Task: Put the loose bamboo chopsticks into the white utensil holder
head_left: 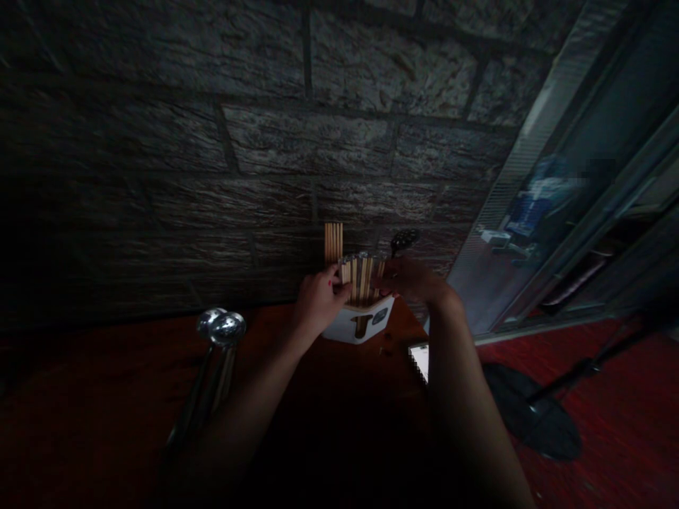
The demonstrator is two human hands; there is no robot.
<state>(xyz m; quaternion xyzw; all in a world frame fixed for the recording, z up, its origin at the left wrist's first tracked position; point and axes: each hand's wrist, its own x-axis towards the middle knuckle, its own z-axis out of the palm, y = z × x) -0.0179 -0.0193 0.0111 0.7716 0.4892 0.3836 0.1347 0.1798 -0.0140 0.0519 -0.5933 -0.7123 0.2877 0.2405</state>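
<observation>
A white holder [366,322] stands at the far edge of a dark red table [106,396], against a stone wall. It is full of upright wooden chopsticks [361,279]. My left hand [318,300] is closed around a bundle of chopsticks [333,244] that rises higher than the others at the holder's left side. My right hand [411,279] rests on the holder's right top edge, fingers curled over the chopstick tips. A dark slotted spoon [403,240] sticks up behind my right hand.
Two metal ladles [220,329] lie on the table to the left, bowls raised. A white phone-like object [419,360] lies near my right forearm. At right are a glass door [556,212], red floor and a round black stand base [535,410].
</observation>
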